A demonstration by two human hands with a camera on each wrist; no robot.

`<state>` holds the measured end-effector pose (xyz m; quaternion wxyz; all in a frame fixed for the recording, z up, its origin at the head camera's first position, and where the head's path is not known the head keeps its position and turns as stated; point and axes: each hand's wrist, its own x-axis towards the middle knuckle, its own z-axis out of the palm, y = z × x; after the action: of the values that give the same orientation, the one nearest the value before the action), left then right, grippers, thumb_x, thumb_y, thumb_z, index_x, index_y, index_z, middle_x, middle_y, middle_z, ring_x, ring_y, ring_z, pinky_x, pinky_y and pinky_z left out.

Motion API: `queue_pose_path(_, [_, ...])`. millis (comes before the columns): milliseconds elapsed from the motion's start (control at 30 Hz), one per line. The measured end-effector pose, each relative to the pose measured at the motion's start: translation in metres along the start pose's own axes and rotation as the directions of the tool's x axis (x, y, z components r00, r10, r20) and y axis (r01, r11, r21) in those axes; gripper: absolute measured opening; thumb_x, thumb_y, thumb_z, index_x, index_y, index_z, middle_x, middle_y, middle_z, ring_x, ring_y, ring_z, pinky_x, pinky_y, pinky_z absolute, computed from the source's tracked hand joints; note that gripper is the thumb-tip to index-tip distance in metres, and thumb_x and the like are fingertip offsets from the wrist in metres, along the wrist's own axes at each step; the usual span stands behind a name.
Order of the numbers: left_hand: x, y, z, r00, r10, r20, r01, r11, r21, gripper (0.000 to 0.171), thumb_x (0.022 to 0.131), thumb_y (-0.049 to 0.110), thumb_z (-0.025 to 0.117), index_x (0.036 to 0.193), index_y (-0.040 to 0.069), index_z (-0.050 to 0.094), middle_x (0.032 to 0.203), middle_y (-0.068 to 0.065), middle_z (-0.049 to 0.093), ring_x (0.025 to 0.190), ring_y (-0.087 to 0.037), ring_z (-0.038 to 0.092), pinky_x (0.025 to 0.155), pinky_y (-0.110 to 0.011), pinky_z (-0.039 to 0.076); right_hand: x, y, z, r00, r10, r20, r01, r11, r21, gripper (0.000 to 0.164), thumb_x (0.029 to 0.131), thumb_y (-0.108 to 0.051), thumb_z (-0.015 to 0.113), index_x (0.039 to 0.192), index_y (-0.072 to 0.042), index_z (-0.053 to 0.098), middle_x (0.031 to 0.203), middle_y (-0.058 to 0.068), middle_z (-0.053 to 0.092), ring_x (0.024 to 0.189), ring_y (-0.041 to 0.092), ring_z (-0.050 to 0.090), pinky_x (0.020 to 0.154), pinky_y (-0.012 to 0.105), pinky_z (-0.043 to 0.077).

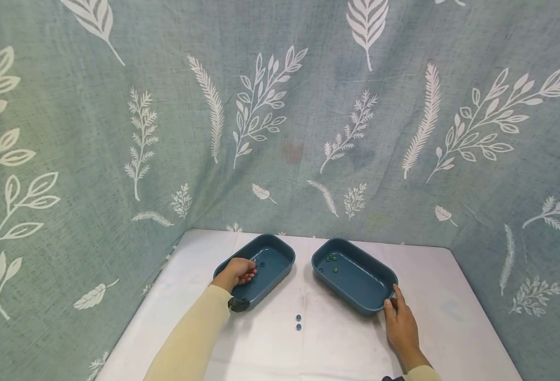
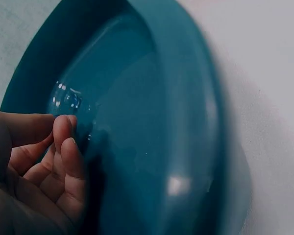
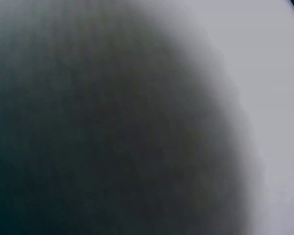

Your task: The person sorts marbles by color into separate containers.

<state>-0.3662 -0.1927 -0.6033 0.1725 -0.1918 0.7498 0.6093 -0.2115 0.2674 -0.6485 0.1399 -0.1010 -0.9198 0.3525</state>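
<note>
My left hand [image 1: 239,271] reaches over the near left side of the left blue tray [image 1: 280,278], thumb and fingertips pinched together low inside it. A small blue marble, mostly hidden, is between those fingertips. Beyond them, another dark marble [image 1: 263,264] lies on the tray floor, and glassy glints show there in the left wrist view. At the near right corner of the right blue tray [image 1: 356,304], my right hand [image 1: 402,325] rests thumb and fingers against the outside and rim. Several green and dark marbles [image 1: 335,270] lie toward that tray's far left end.
Two blue marbles [image 1: 298,323] sit on the white tablecloth [image 1: 327,349] in front of the gap between the trays. A green leaf-patterned cloth [image 1: 284,201] hangs behind the table and along both sides. A dark blur fills most of the right wrist view.
</note>
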Motion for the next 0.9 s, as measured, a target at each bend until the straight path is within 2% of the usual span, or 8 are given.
queue_pose_path(267, [0.007, -0.001, 0.001, 0.999, -0.029, -0.013, 0.030, 0.999, 0.013, 0.012, 0.093, 0.006, 0.059, 0.097, -0.003, 0.066, 0.067, -0.002, 0.064, 0.052, -0.007, 0.058, 0.049, -0.020, 0.050, 0.000, 0.001, -0.001, 1.000, -0.013, 0.004, 0.013, 1.000, 0.002, 0.057, 0.106, -0.040, 0.030, 0.157, -0.016, 0.016, 0.130, 0.027, 0.053, 0.121, 0.048, 0.046, 0.100, 0.064, 0.033])
queue_pose_path(600, [0.018, -0.002, 0.004, 0.999, -0.031, -0.020, 0.031, 0.999, 0.006, 0.008, 0.090, -0.001, 0.058, 0.084, -0.002, 0.063, 0.061, -0.002, 0.061, 0.046, -0.008, 0.056, 0.044, -0.020, 0.049, -0.001, -0.001, -0.001, 1.000, -0.009, 0.003, 0.009, 1.000, -0.003, 0.057, 0.106, -0.041, 0.029, 0.157, -0.017, 0.016, 0.130, 0.026, 0.053, 0.122, 0.047, 0.046, 0.100, 0.064, 0.033])
queue_pose_path(800, [0.015, -0.001, 0.007, 0.999, -0.021, -0.046, 0.020, 1.000, -0.022, 0.007, 0.090, -0.001, 0.057, 0.091, -0.004, 0.063, 0.063, -0.003, 0.062, 0.047, -0.009, 0.056, 0.044, -0.021, 0.049, 0.000, 0.001, 0.000, 1.000, -0.016, -0.003, 0.016, 1.000, -0.008, 0.057, 0.106, -0.041, 0.029, 0.157, -0.017, 0.016, 0.130, 0.027, 0.053, 0.121, 0.047, 0.047, 0.100, 0.063, 0.034])
queue_pose_path(900, [0.012, 0.001, 0.006, 0.999, 0.008, -0.039, -0.009, 1.000, -0.030, 0.012, 0.092, 0.002, 0.057, 0.099, -0.005, 0.063, 0.066, -0.003, 0.062, 0.049, -0.009, 0.057, 0.046, -0.022, 0.050, 0.001, 0.002, -0.001, 1.000, -0.023, -0.005, 0.023, 1.000, -0.007, 0.057, 0.106, -0.040, 0.029, 0.157, -0.017, 0.015, 0.129, 0.027, 0.053, 0.120, 0.048, 0.047, 0.100, 0.063, 0.034])
